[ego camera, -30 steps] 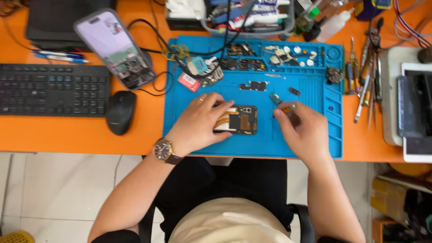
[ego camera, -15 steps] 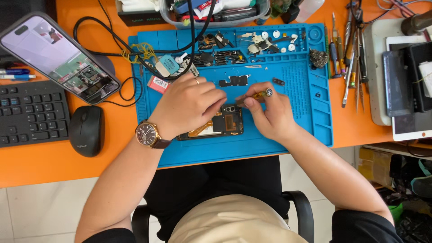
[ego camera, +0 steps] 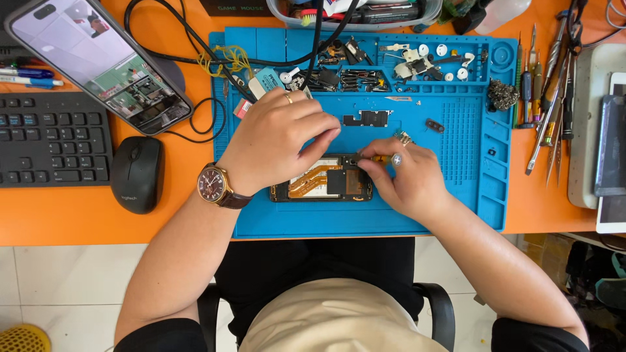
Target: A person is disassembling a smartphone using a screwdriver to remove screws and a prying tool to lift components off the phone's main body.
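An opened phone [ego camera: 323, 179] with exposed boards and an orange flex cable lies on the blue repair mat [ego camera: 456, 163]. My left hand [ego camera: 277, 140], with a ring and a brown wristwatch [ego camera: 214, 186], rests over the phone's left end, fingers reaching toward its top edge. My right hand [ego camera: 404, 179] grips a small screwdriver [ego camera: 385, 158] with a yellow-orange shaft and silver cap, its tip at the phone's upper right corner. A black metal plate [ego camera: 367, 118] and a small dark part [ego camera: 435, 125] lie loose on the mat above.
Trays along the mat's top hold several screws and small parts. A propped phone [ego camera: 98, 62] with a lit screen, a black keyboard [ego camera: 45, 140] and a mouse [ego camera: 135, 175] sit left. Tweezers and screwdrivers [ego camera: 544, 91] lie right, beside a white device [ego camera: 596, 130]. Black cables [ego camera: 195, 62] cross the orange desk.
The view has moved closer and shifted. My right hand has brought the screwdriver down onto the phone's upper right corner, and my left hand now steadies the phone from its left end.
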